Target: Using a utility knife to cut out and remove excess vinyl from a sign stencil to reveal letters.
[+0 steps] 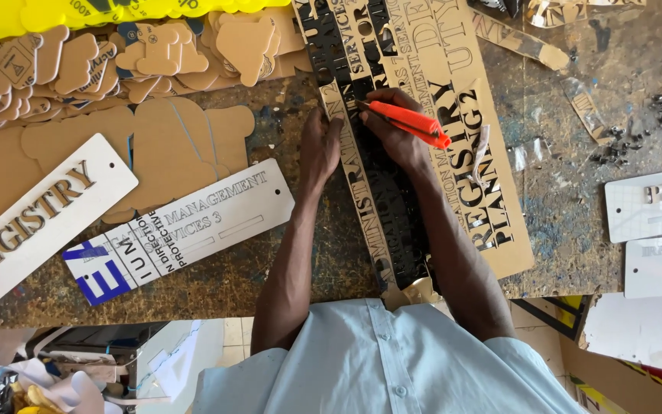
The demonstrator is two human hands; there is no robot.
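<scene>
The right hand [401, 136] grips an orange knife [411, 123], fingers wrapped round it, blade on the black lettered sheet [392, 222] lying mid-bench over a brown sheet [492, 176], while the left hand [319, 149] presses flat beside it, fingers narrow

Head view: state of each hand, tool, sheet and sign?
Left hand: flat, pressing the sheet.
Right hand: gripping the cutter.
Orange utility cutter: held, tip on the sheet.
Brown laser-cut lettering sheet: flat, letters partly removed.
White rectangular sign plate: lying face up, lettered.
Brown cut-out shapes: piled loosely.
</scene>
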